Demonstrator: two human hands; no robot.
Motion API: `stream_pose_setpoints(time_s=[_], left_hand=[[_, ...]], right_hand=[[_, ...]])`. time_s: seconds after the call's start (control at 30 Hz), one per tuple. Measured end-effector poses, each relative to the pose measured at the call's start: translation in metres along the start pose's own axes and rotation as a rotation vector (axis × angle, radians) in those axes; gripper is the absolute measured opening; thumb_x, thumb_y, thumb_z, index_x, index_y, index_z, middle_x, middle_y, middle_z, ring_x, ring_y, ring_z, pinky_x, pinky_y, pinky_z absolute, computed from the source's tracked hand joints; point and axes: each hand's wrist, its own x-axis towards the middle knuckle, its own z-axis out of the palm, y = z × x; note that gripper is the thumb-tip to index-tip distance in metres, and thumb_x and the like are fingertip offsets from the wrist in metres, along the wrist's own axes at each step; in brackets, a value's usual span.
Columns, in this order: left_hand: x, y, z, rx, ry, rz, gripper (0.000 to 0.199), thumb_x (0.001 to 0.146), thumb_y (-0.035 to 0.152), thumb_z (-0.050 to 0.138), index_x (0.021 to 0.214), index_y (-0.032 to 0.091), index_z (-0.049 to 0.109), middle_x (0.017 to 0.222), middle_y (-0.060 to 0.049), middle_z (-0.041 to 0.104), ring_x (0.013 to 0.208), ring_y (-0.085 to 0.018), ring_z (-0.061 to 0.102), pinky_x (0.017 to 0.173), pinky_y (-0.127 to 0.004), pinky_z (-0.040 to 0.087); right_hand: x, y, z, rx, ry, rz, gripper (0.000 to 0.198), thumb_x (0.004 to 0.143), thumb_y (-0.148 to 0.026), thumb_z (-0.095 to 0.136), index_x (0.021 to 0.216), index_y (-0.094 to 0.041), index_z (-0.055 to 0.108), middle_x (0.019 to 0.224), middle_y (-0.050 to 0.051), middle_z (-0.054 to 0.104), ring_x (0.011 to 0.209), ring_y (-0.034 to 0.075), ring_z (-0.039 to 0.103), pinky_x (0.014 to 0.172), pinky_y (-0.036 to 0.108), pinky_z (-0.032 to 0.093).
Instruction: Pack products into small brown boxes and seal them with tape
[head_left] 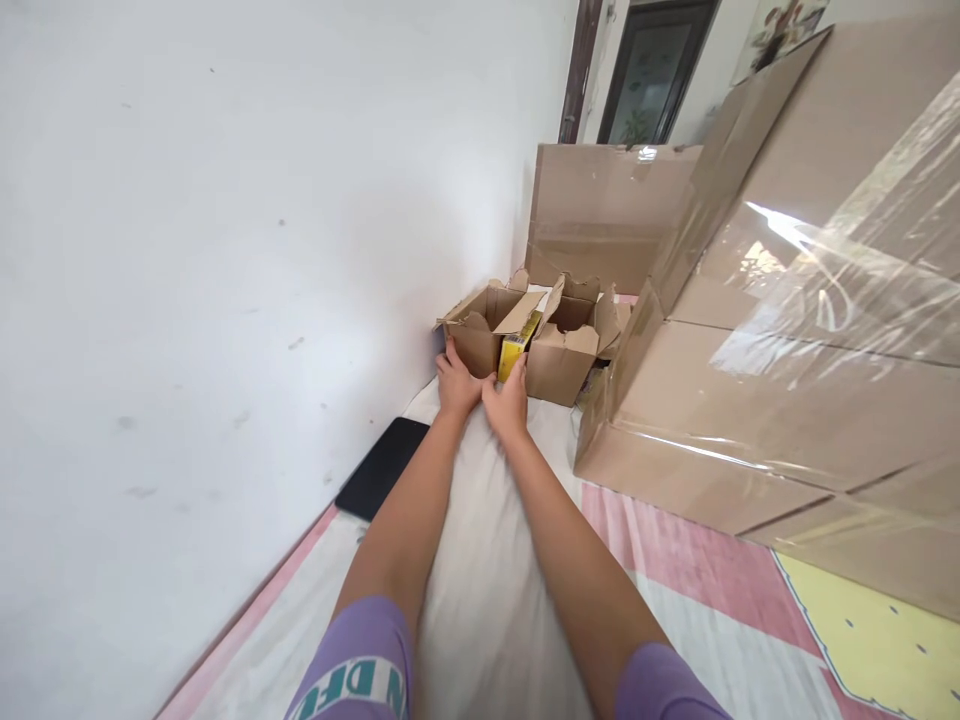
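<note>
Reaching forward, arms outstretched, both hands (482,388) together, pressed flat against small open carton (480,335)

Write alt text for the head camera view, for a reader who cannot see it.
Two bare arms reach forward: the left hand and right hand rest against a small open cardboard box by a white wall, with a yellow packet beside it. A second open box, large taped cartons and a dark tablet lie around.
</note>
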Motion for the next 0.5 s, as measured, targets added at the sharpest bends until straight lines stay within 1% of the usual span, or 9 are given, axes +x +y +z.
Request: stream_pose_setpoints(time_s=[0.07, 0.1, 0.13, 0.2, 0.23, 0.3, 0.37, 0.43, 0.5], left_hand=[[0.000, 0.000, 0.000, -0.018, 0.012, 0.010, 0.123, 0.065, 0.037, 0.088, 0.159, 0.011, 0.012, 0.137, -0.024, 0.041, 0.130, -0.042, 0.051, 0.111, -0.053, 0.041], [0.000, 0.000, 0.000, -0.026, 0.021, 0.022, 0.123, 0.065, 0.036, 0.087, 0.158, 0.011, 0.013, 0.137, -0.024, 0.041, 0.131, -0.041, 0.050, 0.112, -0.053, 0.040], [0.000, 0.000, 0.000, -0.031, 0.034, 0.038, 0.122, 0.065, 0.034, 0.087, 0.158, 0.010, 0.012, 0.137, -0.024, 0.042, 0.133, -0.041, 0.049, 0.114, -0.053, 0.039], [0.000, 0.000, -0.002, -0.036, 0.062, 0.079, 0.121, 0.065, 0.032, 0.086, 0.158, 0.009, 0.013, 0.137, -0.023, 0.042, 0.136, -0.041, 0.046, 0.115, -0.052, 0.038], [0.001, 0.001, -0.005, -0.035, 0.073, 0.101, 0.120, 0.065, 0.032, 0.086, 0.158, 0.010, 0.014, 0.138, -0.023, 0.042, 0.136, -0.040, 0.046, 0.116, -0.052, 0.038], [0.004, 0.004, -0.014, -0.027, 0.095, 0.143, 0.118, 0.064, 0.032, 0.086, 0.158, 0.013, 0.018, 0.138, -0.021, 0.044, 0.136, -0.039, 0.046, 0.116, -0.052, 0.038], [0.008, 0.010, -0.031, -0.022, 0.116, 0.183, 0.116, 0.063, 0.033, 0.087, 0.158, 0.017, 0.022, 0.139, -0.019, 0.045, 0.137, -0.038, 0.047, 0.117, -0.052, 0.038], [0.011, 0.020, -0.057, -0.026, 0.147, 0.228, 0.116, 0.063, 0.035, 0.088, 0.158, 0.018, 0.023, 0.142, -0.019, 0.045, 0.139, -0.037, 0.046, 0.117, -0.051, 0.039], [0.008, 0.032, -0.090, -0.037, 0.195, 0.275, 0.118, 0.063, 0.037, 0.089, 0.158, 0.019, 0.023, 0.146, -0.019, 0.043, 0.142, -0.036, 0.043, 0.119, -0.049, 0.037]], right_hand=[[0.006, 0.008, -0.001, 0.032, -0.033, -0.031, 0.090, 0.086, -0.029, 0.051, 0.163, -0.001, 0.012, 0.167, 0.023, 0.027, 0.157, 0.031, 0.024, 0.126, 0.048, 0.028], [0.008, 0.011, -0.002, 0.054, -0.046, -0.036, 0.090, 0.086, -0.029, 0.051, 0.163, -0.003, 0.013, 0.164, 0.022, 0.032, 0.154, 0.030, 0.030, 0.124, 0.046, 0.032], [0.008, 0.013, -0.002, 0.083, -0.060, -0.029, 0.090, 0.086, -0.029, 0.051, 0.164, -0.006, 0.013, 0.160, 0.022, 0.039, 0.147, 0.029, 0.040, 0.120, 0.045, 0.038], [0.007, 0.015, -0.003, 0.151, -0.082, 0.011, 0.088, 0.087, -0.028, 0.050, 0.166, -0.012, 0.014, 0.146, 0.019, 0.055, 0.122, 0.026, 0.060, 0.105, 0.041, 0.050], [0.005, 0.015, -0.003, 0.183, -0.088, 0.027, 0.087, 0.088, -0.028, 0.049, 0.166, -0.014, 0.014, 0.135, 0.017, 0.062, 0.108, 0.024, 0.064, 0.098, 0.039, 0.053], [0.001, 0.012, -0.004, 0.234, -0.084, 0.028, 0.086, 0.087, -0.025, 0.048, 0.166, -0.015, 0.016, 0.116, 0.012, 0.069, 0.088, 0.020, 0.064, 0.089, 0.037, 0.055], [0.000, 0.005, -0.008, 0.249, -0.057, -0.040, 0.082, 0.087, -0.022, 0.047, 0.165, -0.015, 0.025, 0.110, 0.011, 0.071, 0.085, 0.020, 0.063, 0.090, 0.037, 0.054], [0.000, -0.008, -0.016, 0.223, -0.011, -0.147, 0.072, 0.086, -0.019, 0.046, 0.158, -0.015, 0.042, 0.115, 0.011, 0.071, 0.093, 0.022, 0.063, 0.098, 0.040, 0.052], [0.000, -0.029, -0.025, 0.198, 0.051, -0.246, 0.061, 0.087, -0.017, 0.044, 0.146, -0.017, 0.059, 0.118, 0.011, 0.071, 0.103, 0.025, 0.064, 0.105, 0.043, 0.049]])
